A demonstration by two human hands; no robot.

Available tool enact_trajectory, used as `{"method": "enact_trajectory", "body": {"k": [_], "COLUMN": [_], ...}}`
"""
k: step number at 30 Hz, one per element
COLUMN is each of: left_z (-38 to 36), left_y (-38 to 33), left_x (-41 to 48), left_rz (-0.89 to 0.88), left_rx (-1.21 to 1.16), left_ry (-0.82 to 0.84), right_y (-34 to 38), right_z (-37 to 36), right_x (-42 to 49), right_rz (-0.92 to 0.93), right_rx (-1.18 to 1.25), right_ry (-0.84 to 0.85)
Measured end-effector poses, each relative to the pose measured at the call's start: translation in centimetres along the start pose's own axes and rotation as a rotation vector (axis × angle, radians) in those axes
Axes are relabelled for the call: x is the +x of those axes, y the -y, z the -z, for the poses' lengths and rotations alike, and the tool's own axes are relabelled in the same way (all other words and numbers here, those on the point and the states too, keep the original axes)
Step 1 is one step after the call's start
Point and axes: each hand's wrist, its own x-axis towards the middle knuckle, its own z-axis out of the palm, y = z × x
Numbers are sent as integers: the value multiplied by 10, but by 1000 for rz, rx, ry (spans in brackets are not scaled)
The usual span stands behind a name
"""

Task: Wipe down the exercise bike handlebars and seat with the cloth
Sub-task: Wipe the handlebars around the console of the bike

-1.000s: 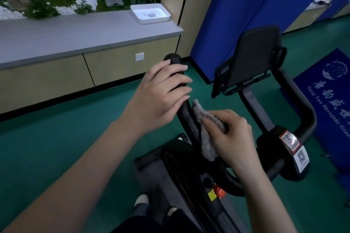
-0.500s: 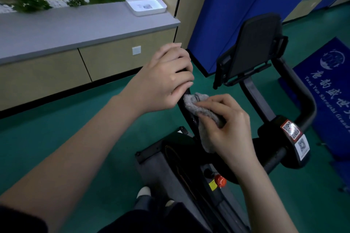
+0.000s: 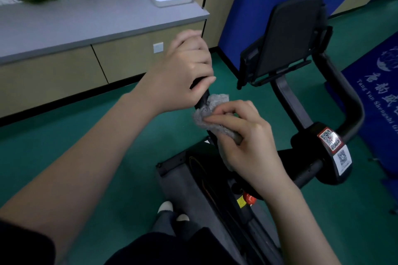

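A person's left hand [image 3: 185,71] grips the far tip of the left handlebar [image 3: 202,95], its fingers [image 3: 200,64] curled tight round the tube. Just below it, the right hand [image 3: 247,146] pinches a grey cloth [image 3: 215,103] against the same bar, thumb and fingers clamped on the bunched fabric. The cloth looks soft and nubbly, like terry. The bar is a smooth black tube curving downward. To wipe this stretch well, the cloth probably needs wrapping fully round the tube and drawing along it under steady pressure. The left hand would brace the bar, then shift off so the covered tip gets cleaned too. The right bar [image 3: 344,97], a matte loop beside the flat black console [image 3: 288,36], stands apart from both hands. The seat is out of view.
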Motion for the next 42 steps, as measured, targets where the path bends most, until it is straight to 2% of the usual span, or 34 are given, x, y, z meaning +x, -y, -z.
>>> {"method": "enact_trajectory", "body": {"k": [3,8,12,14,18,21,24,27,33,36,42], "left_z": [-1,1,4,4,2,0,1,1,-1,-3,-4], "left_y": [-1,-6,-8,-9,-10,-9,-8,-6,0,1,6], "left_x": [-1,0,1,1,0,0,-1,-2,-2,-1,-5], "left_rz": [24,51,63,71,75,70,61,46,-30,-67,-217], "left_rx": [13,41,64,80,98,106,105,95,82,94,-17], "left_ry": [19,28,46,48,43,47,46,37,12,-9,5], "right_y": [-10,-11,-19,-22,-22,-21,-30,-36,-16,-4,37], "right_z": [15,10,17,21,7,-3,3,10,-7,-3,-22], "right_x": [-13,-12,-16,-17,6,25,23,12,36,28,-19], "right_rz": [15,-23,-8,-91,-388,-453,-473,-553,-635,-663,-680], "right_rx": [38,36,129,221,362,371,275,346,329,196,-124], "right_ry": [81,-18,11,-25,-90,-83,44,140,-7,-70,-400]}}
